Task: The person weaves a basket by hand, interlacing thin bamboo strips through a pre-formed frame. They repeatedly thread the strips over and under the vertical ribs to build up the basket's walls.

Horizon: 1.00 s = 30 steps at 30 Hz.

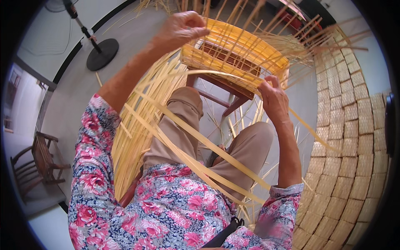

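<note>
A partly woven basket of yellow bamboo strips (271, 79) rests on a brown wooden stool (219, 85) in front of me, with thin upright stakes rising around it. My left hand (183, 31) is raised at the basket's far left end, thumb and fingers closed beside the stakes; what they pinch is hidden. At the near right corner, my right hand (274, 99) has its fingers bent around a pale bamboo strip (208, 71). This strip arcs along the basket's near side, and a length runs off to the right beyond my hand.
Loose bamboo strips (200, 160) cross over my knees. A thick bundle of strips (133, 125) lies along my left leg. Rows of woven squares (337, 175) cover the floor at right. A fan's round base (102, 54) and a wooden chair (46, 158) stand at left.
</note>
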### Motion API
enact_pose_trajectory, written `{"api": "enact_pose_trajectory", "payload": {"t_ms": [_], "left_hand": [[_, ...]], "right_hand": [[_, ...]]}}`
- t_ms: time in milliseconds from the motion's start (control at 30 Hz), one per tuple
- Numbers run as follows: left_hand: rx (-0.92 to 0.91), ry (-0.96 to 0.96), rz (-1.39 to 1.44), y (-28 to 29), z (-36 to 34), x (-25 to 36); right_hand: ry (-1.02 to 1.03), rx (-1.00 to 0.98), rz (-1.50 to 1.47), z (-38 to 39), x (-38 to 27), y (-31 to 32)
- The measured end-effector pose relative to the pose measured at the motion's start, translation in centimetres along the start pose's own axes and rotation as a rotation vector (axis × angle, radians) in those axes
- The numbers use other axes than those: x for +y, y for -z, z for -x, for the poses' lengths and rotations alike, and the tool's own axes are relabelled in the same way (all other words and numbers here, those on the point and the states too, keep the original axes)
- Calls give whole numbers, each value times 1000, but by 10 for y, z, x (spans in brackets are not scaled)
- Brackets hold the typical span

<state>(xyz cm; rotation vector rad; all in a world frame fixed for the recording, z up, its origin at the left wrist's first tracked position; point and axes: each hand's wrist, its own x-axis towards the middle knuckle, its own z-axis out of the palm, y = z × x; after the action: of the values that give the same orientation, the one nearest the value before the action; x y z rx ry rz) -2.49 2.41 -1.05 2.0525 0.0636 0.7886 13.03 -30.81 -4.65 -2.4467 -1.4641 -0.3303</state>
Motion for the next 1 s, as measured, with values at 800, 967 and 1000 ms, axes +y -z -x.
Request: {"api": "enact_pose_trajectory", "payload": {"t_ms": [800, 967, 1000], "left_hand": [[-603, -33, 63, -18, -38, 80], [-661, 28, -71, -40, -65, 92], [-704, 11, -118, -42, -69, 99]], "right_hand": [[-318, -65, -1029, -38, 29, -85], [-298, -9, -1066, -43, 30, -96], [-294, 4, -1074, -43, 32, -97]]}}
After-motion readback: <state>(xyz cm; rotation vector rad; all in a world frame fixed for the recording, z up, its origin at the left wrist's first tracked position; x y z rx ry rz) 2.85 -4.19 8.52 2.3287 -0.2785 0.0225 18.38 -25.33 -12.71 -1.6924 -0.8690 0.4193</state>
